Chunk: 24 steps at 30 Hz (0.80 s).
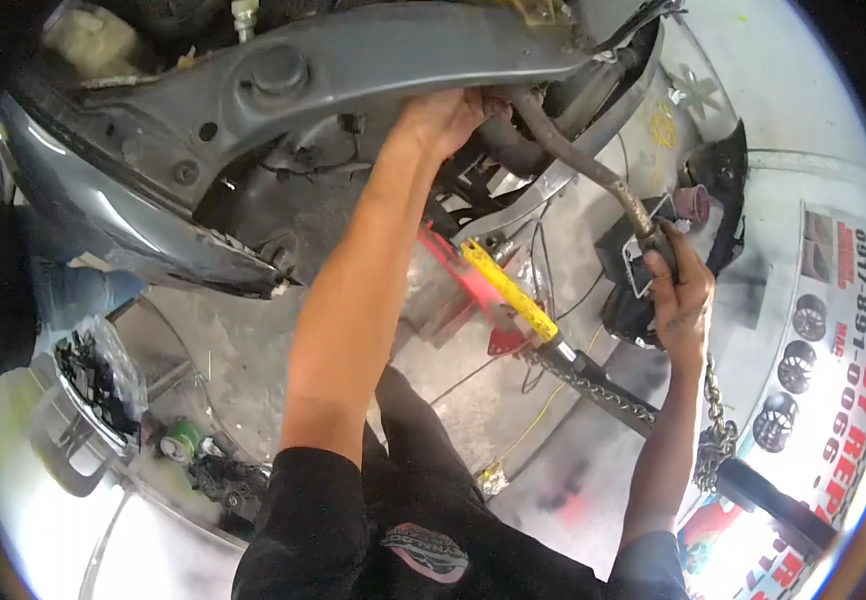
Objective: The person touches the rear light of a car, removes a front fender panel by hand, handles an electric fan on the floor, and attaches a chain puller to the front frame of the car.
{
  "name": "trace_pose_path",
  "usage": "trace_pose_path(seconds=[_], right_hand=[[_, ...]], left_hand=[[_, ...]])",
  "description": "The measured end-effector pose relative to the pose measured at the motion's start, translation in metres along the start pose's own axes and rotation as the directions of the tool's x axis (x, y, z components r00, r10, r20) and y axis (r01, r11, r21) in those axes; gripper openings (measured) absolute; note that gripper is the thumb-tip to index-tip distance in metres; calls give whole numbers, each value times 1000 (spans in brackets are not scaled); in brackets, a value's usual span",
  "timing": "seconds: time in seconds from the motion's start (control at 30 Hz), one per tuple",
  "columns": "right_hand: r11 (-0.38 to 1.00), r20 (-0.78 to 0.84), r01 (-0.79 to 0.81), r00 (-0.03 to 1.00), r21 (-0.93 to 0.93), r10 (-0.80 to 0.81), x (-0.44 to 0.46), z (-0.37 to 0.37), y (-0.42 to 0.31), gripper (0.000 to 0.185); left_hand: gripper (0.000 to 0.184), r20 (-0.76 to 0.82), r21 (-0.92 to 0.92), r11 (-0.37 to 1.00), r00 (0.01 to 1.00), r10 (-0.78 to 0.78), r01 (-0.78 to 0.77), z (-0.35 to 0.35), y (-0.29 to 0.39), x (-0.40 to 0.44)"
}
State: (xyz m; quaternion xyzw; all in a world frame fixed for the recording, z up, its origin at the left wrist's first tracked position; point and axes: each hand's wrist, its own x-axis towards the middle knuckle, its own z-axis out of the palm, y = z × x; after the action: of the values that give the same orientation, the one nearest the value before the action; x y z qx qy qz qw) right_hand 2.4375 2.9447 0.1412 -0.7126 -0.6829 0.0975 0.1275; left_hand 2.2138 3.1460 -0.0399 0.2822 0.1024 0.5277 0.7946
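My right hand is closed round the lower end of a long, worn metal bar. The bar slants up and left to the underside of a grey car body panel. There, at the bar's upper end, my left hand is raised against the panel edge, its fingers partly hidden by the panel and bar. What those fingers grip cannot be made out. Between my arms, lower down, lies a yellow bar beside a red metal part.
A chain runs right along a dark beam, with more chain bunched near a dark post. A printed banner is at the right. At left are a dark bumper, a person's jeans and a parts-filled container.
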Motion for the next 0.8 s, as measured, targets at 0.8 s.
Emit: trace_pose_path(seconds=[0.8], right_hand=[[990,-12,-73,997,121,75,1,9,1,39]], left_hand=[[32,-242,81,984,954,175,-160,41,-1,-12]])
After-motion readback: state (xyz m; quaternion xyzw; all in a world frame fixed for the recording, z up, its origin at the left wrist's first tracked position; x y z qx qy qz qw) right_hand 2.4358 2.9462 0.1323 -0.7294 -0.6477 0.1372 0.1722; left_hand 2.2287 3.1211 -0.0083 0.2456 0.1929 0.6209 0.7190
